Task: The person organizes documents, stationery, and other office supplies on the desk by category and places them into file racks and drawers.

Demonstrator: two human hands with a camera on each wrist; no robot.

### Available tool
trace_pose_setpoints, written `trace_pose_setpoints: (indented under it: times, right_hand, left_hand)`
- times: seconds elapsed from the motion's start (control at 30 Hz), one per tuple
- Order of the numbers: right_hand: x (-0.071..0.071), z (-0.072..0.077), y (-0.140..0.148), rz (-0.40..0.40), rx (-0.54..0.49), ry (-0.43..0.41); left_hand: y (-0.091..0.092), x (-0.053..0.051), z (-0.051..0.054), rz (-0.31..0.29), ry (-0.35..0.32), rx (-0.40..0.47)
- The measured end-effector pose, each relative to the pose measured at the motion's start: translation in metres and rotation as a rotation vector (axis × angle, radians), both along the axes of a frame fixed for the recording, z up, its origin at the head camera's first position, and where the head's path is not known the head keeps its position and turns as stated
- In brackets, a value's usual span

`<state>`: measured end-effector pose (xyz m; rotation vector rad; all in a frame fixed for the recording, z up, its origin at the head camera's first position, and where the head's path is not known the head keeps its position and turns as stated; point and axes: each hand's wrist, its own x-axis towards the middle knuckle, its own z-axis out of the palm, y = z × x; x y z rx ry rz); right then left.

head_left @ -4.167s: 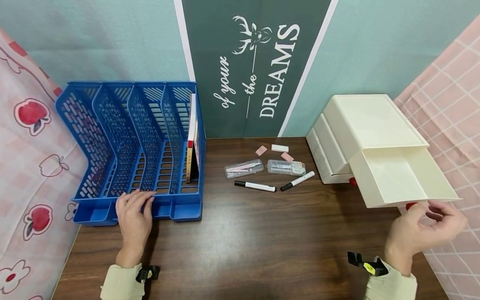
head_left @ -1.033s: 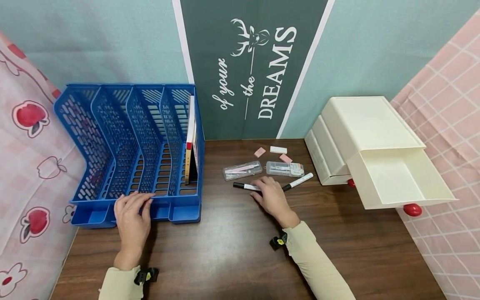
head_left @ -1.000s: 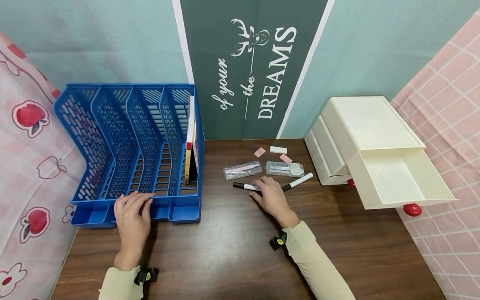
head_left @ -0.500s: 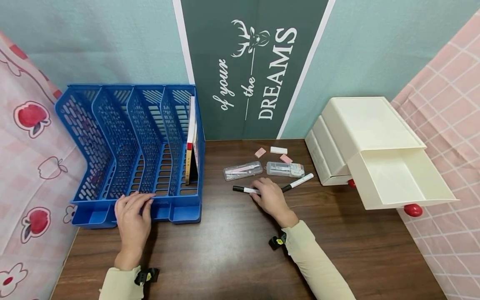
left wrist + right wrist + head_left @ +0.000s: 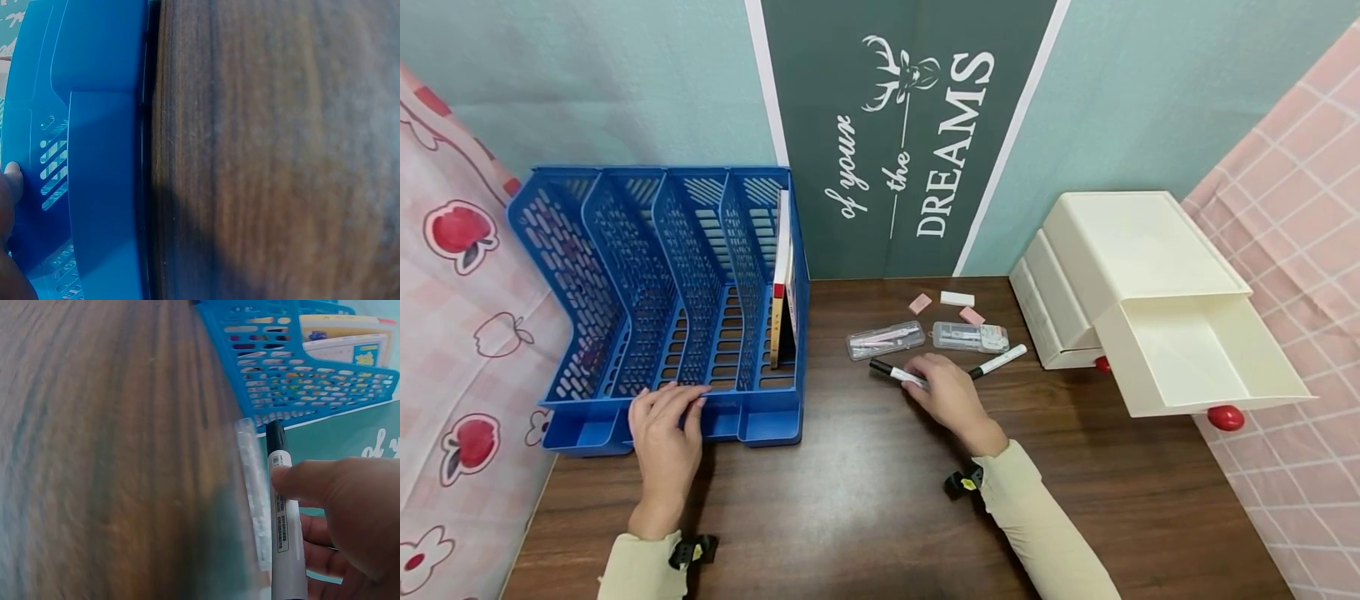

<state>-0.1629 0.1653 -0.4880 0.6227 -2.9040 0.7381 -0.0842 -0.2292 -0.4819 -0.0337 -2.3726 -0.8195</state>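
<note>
In the head view my right hand (image 5: 951,396) pinches a black-capped white marker (image 5: 889,371) between thumb and fingers, just above the table. The right wrist view shows the marker (image 5: 282,519) with the thumb pressed on its barrel and its cap pointing away. Beside that hand lies a second marker (image 5: 1000,361). My left hand (image 5: 666,433) holds the front rim of a blue file rack (image 5: 771,423), fingers hooked over it. At the edge of the left wrist view, a fingertip (image 5: 14,172) touches the rack.
Two clear plastic cases (image 5: 886,340) lie behind the markers, with pink erasers (image 5: 920,304) and a white eraser (image 5: 957,298) farther back. At right stands a cream drawer unit (image 5: 1150,242), its top drawer (image 5: 1198,358) pulled out, with a red knob (image 5: 1226,417). Books (image 5: 782,283) stand in the rack.
My right hand has left the drawer's red knob and moved left to the marker. Since half a second ago the marker has turned and risen slightly in its grip. The left hand stays put.
</note>
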Motion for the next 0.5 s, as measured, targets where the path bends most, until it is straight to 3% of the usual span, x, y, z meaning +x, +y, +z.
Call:
trace_pose_setpoints:
  times: [0.5]
  right_hand:
    - [0.02,0.049,0.03,-0.041,0.014,0.029]
  left_hand:
    - [0.0,0.0,-0.001,0.006,0.004,-0.003]
